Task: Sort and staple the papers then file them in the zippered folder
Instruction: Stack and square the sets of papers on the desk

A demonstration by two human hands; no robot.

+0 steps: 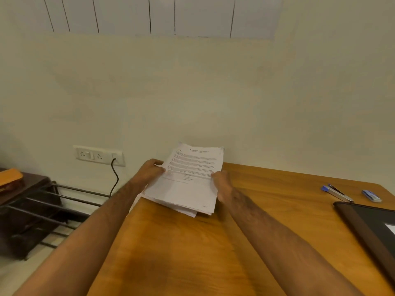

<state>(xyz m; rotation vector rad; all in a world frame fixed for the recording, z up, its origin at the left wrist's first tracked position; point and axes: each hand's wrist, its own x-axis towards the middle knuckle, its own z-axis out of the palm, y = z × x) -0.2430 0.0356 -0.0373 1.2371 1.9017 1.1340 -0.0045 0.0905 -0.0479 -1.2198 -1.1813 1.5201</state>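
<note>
Head view: paper stack (188, 182), 12 o'clock on wooden table (192, 253), gripped at both side edges by left hand (149, 170) and right hand (222, 184). Stapler (337, 192) and zippered folder (372, 227), 3 o'clock.

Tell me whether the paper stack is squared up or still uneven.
Uneven. The paper stack, held between the left hand and right hand over the table, shows lower sheets fanning out past its near edge.

Wooden table (171, 253), wall socket plate (98, 155) with black cable (115, 176), perhaps a dark rack (42, 210) left.
</note>
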